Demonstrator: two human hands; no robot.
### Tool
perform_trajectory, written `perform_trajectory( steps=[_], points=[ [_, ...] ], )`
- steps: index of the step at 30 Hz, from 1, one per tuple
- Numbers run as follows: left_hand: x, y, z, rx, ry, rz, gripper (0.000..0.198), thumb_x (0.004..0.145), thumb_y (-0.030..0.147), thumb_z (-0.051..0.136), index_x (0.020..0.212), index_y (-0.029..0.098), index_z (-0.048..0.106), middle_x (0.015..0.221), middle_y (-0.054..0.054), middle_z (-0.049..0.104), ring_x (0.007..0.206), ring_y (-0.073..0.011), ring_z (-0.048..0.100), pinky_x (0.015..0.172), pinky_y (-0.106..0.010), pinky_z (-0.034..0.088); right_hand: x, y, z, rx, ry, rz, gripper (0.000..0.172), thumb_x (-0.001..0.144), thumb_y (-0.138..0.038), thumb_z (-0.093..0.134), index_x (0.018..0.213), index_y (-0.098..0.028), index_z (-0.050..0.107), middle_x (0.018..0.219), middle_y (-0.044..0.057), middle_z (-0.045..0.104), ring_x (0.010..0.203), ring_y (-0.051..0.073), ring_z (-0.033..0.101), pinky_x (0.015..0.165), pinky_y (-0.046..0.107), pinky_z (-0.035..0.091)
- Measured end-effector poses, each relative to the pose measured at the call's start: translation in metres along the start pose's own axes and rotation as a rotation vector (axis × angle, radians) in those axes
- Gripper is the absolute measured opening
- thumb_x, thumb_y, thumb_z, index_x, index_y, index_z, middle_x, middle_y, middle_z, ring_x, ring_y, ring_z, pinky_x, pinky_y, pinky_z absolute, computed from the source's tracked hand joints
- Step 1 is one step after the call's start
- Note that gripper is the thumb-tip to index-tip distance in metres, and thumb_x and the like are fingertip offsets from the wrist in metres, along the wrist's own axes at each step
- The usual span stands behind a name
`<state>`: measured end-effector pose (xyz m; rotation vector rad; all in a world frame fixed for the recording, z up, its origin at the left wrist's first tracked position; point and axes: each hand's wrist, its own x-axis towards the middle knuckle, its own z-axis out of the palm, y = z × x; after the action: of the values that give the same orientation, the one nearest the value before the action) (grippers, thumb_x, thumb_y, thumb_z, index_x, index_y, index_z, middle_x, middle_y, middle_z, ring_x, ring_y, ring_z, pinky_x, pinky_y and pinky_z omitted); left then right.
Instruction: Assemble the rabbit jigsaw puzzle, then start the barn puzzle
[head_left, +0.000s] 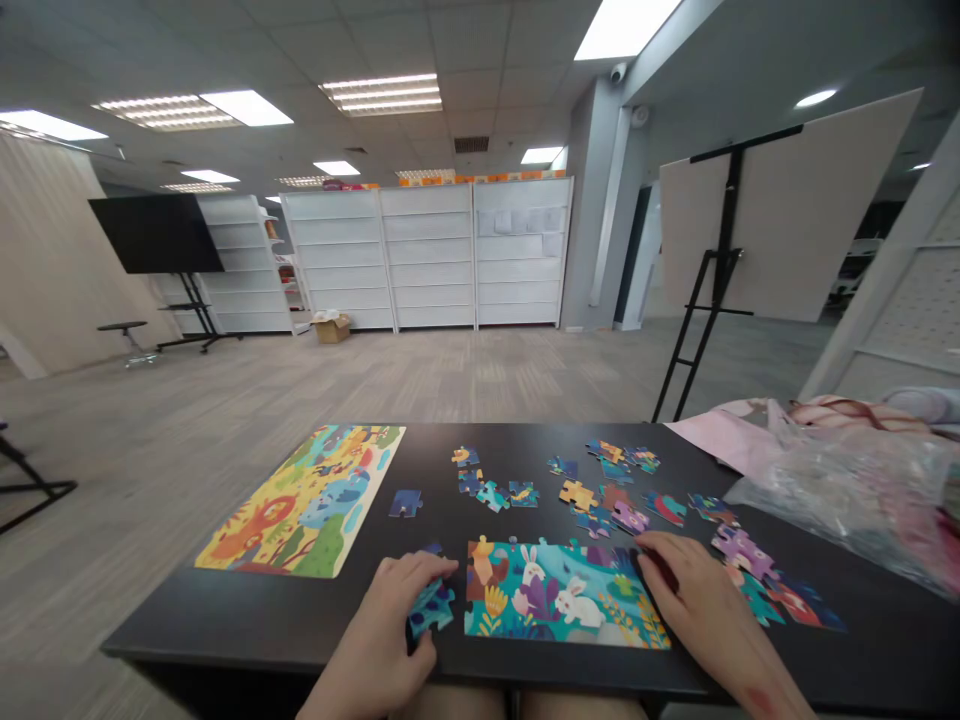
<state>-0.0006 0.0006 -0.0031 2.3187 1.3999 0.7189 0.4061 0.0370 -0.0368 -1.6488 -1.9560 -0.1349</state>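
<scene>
Puzzle (551, 595) appears mid-assembly: left hand (391, 603) holds piece (433, 608) beside it; right hand (699, 592) (grip unclear) touches it; joining calls for alignment.

**Black counter (427, 455) strewn with jigsaw pieces (577, 494)**

A yellow picture sheet (307, 500) with a lion and an elephant lies flat at the left. Near the front edge sits a joined jigsaw section (559, 595) showing two white rabbits. The loose pieces spread behind it and to its right, many clustered; a lone dark-blue piece (406, 503) lies near the sheet. Crumpled clear plastic (832, 495) occupies the right side.
</scene>
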Motion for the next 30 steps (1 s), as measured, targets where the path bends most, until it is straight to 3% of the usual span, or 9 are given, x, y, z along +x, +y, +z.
perform_trajectory(
  steps=[6,12,15,19,24,30],
  points=[
    [-0.002,0.003,-0.002,0.004,-0.016,0.023,0.072,0.069,0.005,0.055,0.136,0.033,0.053,0.139,-0.003,0.058,0.134,-0.0298,0.049,0.118,-0.05,0.03,0.001,0.0,0.0,0.003,0.002,-0.002,0.034,0.096,-0.038,0.044,0.103,-0.019,0.072,0.107,0.012,0.075,0.103,0.03,0.068,0.092,0.047,0.054],
    [-0.014,-0.004,-0.014,0.1,-0.031,-0.054,0.039,0.083,0.029,0.069,0.122,0.032,0.064,0.127,-0.006,0.064,0.119,-0.0325,0.057,0.107,-0.053,0.043,0.001,0.002,0.001,0.013,-0.005,0.002,0.036,0.096,-0.039,0.044,0.103,-0.019,0.072,0.108,0.012,0.075,0.103,0.03,0.068,0.093,0.048,0.054],
    [-0.025,-0.008,-0.021,0.105,-0.047,-0.039,0.036,0.083,0.031,0.071,0.118,0.031,0.067,0.121,-0.007,0.066,0.113,-0.031,0.06,0.102,-0.05,0.048,0.0,0.005,0.004,0.015,-0.011,0.012,0.036,0.096,-0.04,0.044,0.104,-0.019,0.072,0.109,0.012,0.075,0.104,0.03,0.068,0.095,0.049,0.052],
    [-0.033,-0.007,-0.027,0.039,-0.045,-0.008,0.037,0.082,0.02,0.068,0.118,0.032,0.068,0.119,-0.005,0.066,0.11,-0.027,0.062,0.098,-0.041,0.052,0.0,0.006,0.006,0.025,-0.015,0.026,0.037,0.095,-0.04,0.043,0.104,-0.019,0.072,0.109,0.012,0.074,0.104,0.03,0.067,0.095,0.05,0.052],
    [-0.021,-0.001,-0.026,-0.095,-0.089,-0.026,0.045,0.077,0.014,0.07,0.118,0.031,0.066,0.119,-0.004,0.065,0.113,-0.0245,0.062,0.103,-0.036,0.049,0.0,0.003,0.002,0.026,-0.009,0.026,0.037,0.095,-0.04,0.043,0.103,-0.019,0.072,0.109,0.012,0.075,0.104,0.03,0.068,0.093,0.048,0.053],
    [0.0,0.005,-0.018,-0.111,-0.091,-0.018,0.034,0.083,0.014,0.062,0.112,0.03,0.068,0.121,-0.005,0.061,0.117,-0.0241,0.059,0.108,-0.039,0.045,0.001,-0.002,-0.003,0.022,0.02,0.01,0.035,0.095,-0.039,0.045,0.102,-0.02,0.073,0.107,0.012,0.076,0.102,0.029,0.07,0.091,0.046,0.055]
  ],
)
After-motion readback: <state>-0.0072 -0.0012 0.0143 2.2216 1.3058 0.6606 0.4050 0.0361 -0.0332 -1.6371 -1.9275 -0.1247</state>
